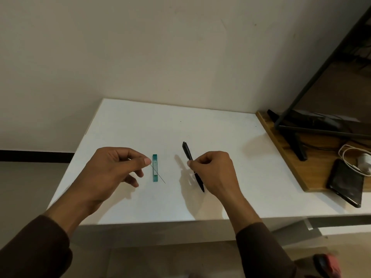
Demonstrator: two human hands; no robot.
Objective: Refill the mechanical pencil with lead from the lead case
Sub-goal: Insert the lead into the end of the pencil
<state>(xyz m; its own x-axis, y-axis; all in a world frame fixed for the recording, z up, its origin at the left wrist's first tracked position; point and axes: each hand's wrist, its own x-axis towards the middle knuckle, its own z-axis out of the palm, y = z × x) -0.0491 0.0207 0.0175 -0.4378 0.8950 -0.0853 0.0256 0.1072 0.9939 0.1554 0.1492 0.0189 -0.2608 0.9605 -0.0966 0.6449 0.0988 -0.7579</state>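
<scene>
A black mechanical pencil (pixel 187 151) is held above the white table (pixel 220 137), its tip pointing toward me. My right hand (pixel 214 171) grips its middle with curled fingers. A thin lead (pixel 158 174) slants down to the right, pinched at its upper end between thumb and forefinger of my left hand (pixel 112 169). The teal lead case (pixel 155 167) lies flat on the table between my hands, just behind the lead. About a hand's width separates the lead from the pencil.
A wooden board (pixel 291 157) at the table's right edge carries a black monitor stand (pixel 297 143), a dark phone (pixel 345 182) and a white charger with cable (pixel 359 159). A wall stands behind the table.
</scene>
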